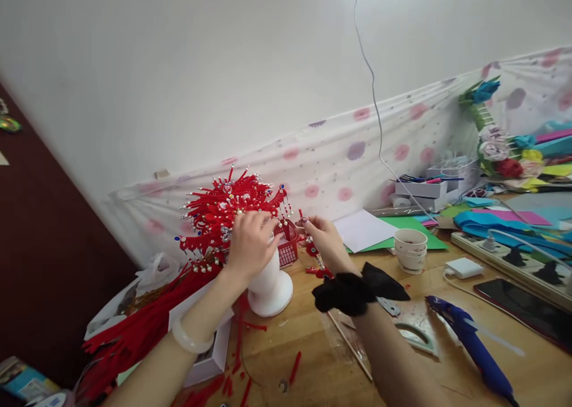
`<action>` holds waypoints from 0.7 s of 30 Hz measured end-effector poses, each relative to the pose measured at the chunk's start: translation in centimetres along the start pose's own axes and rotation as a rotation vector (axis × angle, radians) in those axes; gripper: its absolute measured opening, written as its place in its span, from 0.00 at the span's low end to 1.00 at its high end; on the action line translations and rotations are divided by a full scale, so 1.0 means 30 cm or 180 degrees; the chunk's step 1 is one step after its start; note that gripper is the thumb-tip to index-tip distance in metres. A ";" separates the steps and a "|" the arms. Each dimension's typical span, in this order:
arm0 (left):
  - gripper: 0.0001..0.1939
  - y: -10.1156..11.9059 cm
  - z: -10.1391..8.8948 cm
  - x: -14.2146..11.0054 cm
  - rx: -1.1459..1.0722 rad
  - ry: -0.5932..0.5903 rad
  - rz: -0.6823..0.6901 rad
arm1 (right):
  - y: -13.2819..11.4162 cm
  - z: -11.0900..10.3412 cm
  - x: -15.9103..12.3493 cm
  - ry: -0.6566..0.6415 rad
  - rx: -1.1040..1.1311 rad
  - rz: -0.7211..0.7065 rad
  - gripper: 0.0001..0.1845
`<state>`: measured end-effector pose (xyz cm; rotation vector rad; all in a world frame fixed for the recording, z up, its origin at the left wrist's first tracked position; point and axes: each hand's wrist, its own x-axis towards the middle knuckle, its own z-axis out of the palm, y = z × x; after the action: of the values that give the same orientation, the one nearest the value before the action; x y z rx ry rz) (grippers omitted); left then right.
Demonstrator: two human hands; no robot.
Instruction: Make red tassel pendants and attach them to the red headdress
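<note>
A red beaded headdress point(223, 207) with silver pearls sits on a white foam stand point(270, 285) on the wooden table. My left hand point(250, 243) is closed around the headdress's right side, fingers curled on it. My right hand point(324, 240) pinches a small red beaded ornament point(311, 249) just to the right of the headdress, fingers pressed together. A black scrunchie point(353, 291) rings my right wrist and a pale bangle point(192, 340) my left. Long red tassels point(147, 323) hang from the headdress to the lower left.
A small red basket point(289, 246) stands behind the stand. Stacked paper cups point(410, 249), a white charger point(465, 268), a blue glue gun point(473, 344), a phone point(527, 311), a power strip point(513, 258) and coloured paper sheets point(496, 216) lie to the right. Red scraps point(295, 368) dot the table.
</note>
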<state>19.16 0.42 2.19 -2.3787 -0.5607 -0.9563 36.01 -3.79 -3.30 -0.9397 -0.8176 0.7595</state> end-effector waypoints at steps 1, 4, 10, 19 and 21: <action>0.07 0.009 0.029 -0.024 0.0150 -0.0120 0.0224 | 0.031 0.005 0.040 0.0029 0.0000 0.0087 0.10; 0.06 0.031 0.100 -0.162 0.0431 -0.0125 0.0098 | 0.146 0.026 0.117 0.0013 -0.0028 0.0351 0.07; 0.18 -0.002 0.184 -0.436 -0.0269 0.0474 -0.2475 | 0.312 0.078 0.133 -0.0341 -0.0071 0.0486 0.07; 0.53 -0.034 0.287 -0.431 -0.1892 0.0425 -0.3396 | 0.319 0.102 0.090 -0.0802 -0.0358 0.0355 0.05; 0.56 -0.046 0.292 -0.427 -0.1820 0.0413 -0.3331 | 0.310 0.105 0.068 -0.0846 -0.0444 0.0266 0.04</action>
<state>14.34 4.38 -12.08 -2.3925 -1.7582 -1.8808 32.47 2.74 -10.02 -1.0150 -1.0797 0.9221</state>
